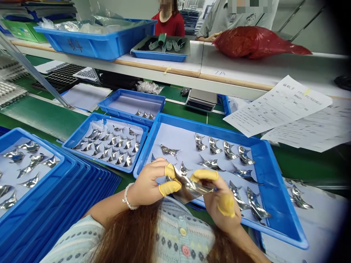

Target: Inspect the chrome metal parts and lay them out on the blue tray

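Both hands hold one shiny, curved metal part (189, 188) just above the near rim of a blue tray (276, 190). My left hand (152, 184) pinches its left end with yellow finger cots on thumb and fingertips. My right hand (219, 202), also in yellow cots, grips its right end from above. A bead bracelet (126, 197) circles my left wrist. The tray is lined with white paper and carries several more of the same pointed metal parts (226, 149) in loose rows.
Another blue tray (79, 133) full of parts lies to the left, beside a stack of blue trays (68, 193). A smaller tray (109, 102) sits behind. Printed sheets (279, 106) overhang the raised shelf. Two people stand beyond the shelf near a red bag (255, 42).
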Demonstrator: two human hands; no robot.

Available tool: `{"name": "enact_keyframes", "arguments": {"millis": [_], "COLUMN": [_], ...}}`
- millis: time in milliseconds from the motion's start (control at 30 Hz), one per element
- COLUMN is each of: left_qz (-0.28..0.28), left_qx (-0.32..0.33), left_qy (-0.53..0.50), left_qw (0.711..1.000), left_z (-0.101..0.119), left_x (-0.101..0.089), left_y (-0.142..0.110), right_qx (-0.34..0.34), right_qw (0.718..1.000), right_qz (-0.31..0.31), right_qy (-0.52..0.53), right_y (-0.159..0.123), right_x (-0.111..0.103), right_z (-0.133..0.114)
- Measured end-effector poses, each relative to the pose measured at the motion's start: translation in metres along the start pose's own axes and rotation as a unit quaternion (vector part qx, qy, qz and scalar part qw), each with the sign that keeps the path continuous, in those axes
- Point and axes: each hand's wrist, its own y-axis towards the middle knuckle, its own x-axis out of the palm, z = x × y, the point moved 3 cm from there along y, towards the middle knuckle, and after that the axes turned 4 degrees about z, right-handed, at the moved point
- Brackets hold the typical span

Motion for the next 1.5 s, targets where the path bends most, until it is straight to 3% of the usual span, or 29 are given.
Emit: {"name": "enact_keyframes", "arguments": {"millis": [100,267,400,600,833,1333,1500], "left_qz": [-0.008,-0.013,-0.016,-0.006,-0.011,-0.037,-0.036], "left_qx": [0.013,0.051,0.063,0.074,0.088,0.078,0.079], "left_qy": [0.006,0.004,0.014,0.024,0.021,0.005,0.017], "left_qw": [1.000,0.999,0.998,0.997,0.996,0.996,0.996], "left_z": [0.002,0.005,0.006,0.006,0.007,0.006,0.007], "left_x": [0.000,-0.001,-0.002,-0.004,-0.004,-0.002,-0.001], "left_y": [0.001,0.003,0.003,0.002,0.003,0.002,0.002], "right_qx": [0.036,0.090,0.022,-0.067,-0.024,-0.019,-0.015], "right_qw": [0.996,0.994,0.992,0.983,0.980,0.972,0.960], "right_qz": [0.000,-0.062,-0.110,-0.123,-0.147,-0.224,-0.265], "right_qy": [0.083,0.027,-0.062,-0.122,-0.128,-0.069,-0.093], "right_y": [0.004,0.012,0.018,0.019,0.020,0.021,0.019], "right_x": [0.004,0.008,0.007,0.007,0.011,0.017,0.019], "right_z": [0.001,-0.010,-0.020,-0.027,-0.029,-0.026,-0.024]}}
